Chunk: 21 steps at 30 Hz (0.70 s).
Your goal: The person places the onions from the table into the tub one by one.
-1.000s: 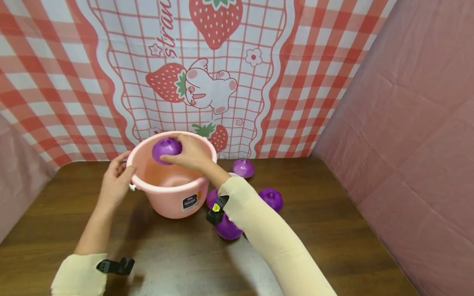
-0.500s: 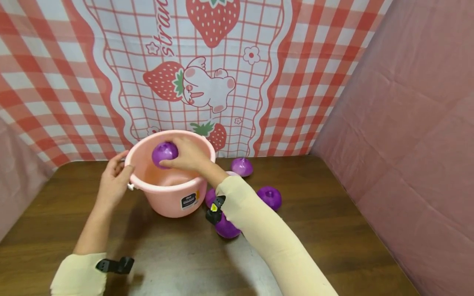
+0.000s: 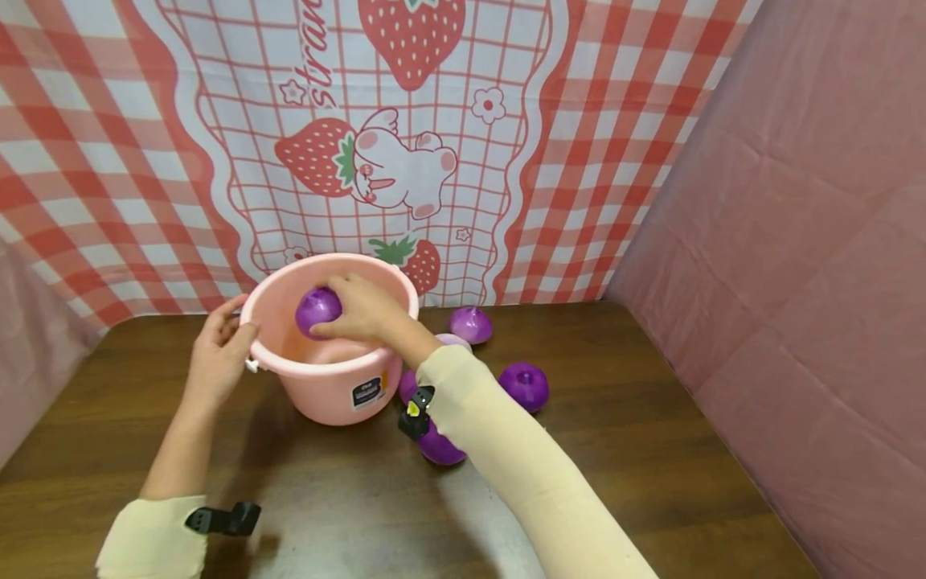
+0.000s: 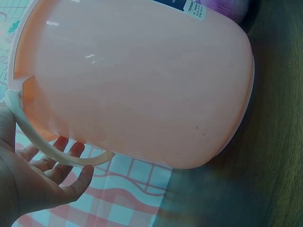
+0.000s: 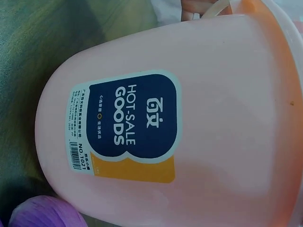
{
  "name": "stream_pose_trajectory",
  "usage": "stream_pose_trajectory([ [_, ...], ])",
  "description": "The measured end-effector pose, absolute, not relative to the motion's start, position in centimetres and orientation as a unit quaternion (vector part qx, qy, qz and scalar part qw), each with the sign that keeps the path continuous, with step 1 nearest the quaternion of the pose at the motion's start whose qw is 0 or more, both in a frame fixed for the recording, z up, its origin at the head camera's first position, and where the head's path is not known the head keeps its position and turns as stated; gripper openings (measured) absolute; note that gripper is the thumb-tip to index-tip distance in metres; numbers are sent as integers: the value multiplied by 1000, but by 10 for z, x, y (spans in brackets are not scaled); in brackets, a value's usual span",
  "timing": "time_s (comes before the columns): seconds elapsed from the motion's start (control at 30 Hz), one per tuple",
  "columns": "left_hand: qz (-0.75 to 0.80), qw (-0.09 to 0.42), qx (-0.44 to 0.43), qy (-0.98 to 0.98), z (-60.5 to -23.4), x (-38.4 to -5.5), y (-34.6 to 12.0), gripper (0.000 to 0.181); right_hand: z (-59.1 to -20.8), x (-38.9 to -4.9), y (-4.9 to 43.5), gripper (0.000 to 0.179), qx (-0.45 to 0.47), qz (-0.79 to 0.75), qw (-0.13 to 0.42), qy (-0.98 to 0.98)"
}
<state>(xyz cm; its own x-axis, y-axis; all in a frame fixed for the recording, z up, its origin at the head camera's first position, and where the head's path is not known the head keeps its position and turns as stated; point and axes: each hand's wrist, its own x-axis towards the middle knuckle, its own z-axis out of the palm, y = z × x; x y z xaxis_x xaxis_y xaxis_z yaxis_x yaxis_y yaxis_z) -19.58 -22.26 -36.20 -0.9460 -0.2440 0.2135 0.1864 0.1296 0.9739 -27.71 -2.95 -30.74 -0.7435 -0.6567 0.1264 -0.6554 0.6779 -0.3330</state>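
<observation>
A pink bucket (image 3: pixel 318 398) stands on the table. My left hand (image 3: pixel 219 354) grips its left rim, thumb over the edge; in the left wrist view, the left fingers (image 4: pixel 59 172) curl by the bucket's pale handle (image 4: pixel 45 146). Inside the bucket's mouth, my right hand (image 3: pixel 365 312) holds a shiny purple onion (image 3: pixel 318 312) between thumb and fingers, above the bottom. The right wrist view shows the bucket's wall and its blue label (image 5: pixel 132 118), but the right hand is out of sight there. Part of the bucket's floor is hidden by that hand.
Right of the bucket lie several more purple onions, including one at the back (image 3: pixel 471 325), one farther right (image 3: pixel 524 387) and one partly under the right sleeve (image 3: pixel 441 448). A paler round item (image 3: pixel 454 341) is partly covered. A checked cloth (image 3: pixel 600 161) hangs behind the table.
My right hand has lowered the onion somewhat deeper into the bucket. The left hand keeps its grip on the rim. The head view has shifted slightly.
</observation>
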Motion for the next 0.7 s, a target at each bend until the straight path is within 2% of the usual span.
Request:
stream_pose_trajectory([
  [0.7,-659,162,29,-734,-363,-196,-223,48,-308,-275,-32,64,-344,-142,38,928],
])
